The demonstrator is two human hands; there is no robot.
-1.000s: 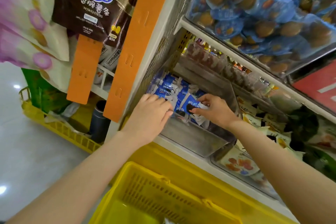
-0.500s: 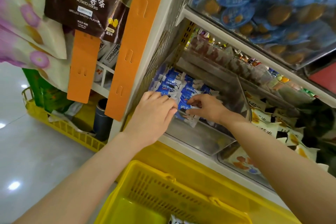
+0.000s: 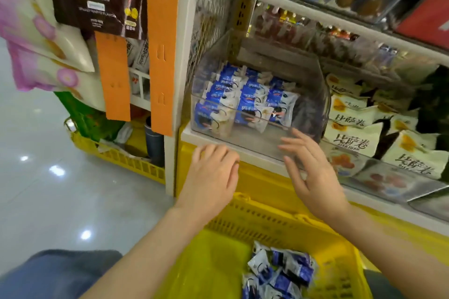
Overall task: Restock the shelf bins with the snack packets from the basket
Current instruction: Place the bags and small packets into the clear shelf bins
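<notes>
My left hand and right hand hover empty, fingers loose, between bin and basket, where packets lie; grabbing too many at once may spill some beside the bin.

bright overhead glare on floor, hands motion-blurred, edges warped.

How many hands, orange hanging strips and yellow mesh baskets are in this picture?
Hands: 2, the left hand and the right hand
Orange strips: 2, the short strip and the long strip
Yellow baskets: 2, the near basket and the far basket
Total: 6
</notes>
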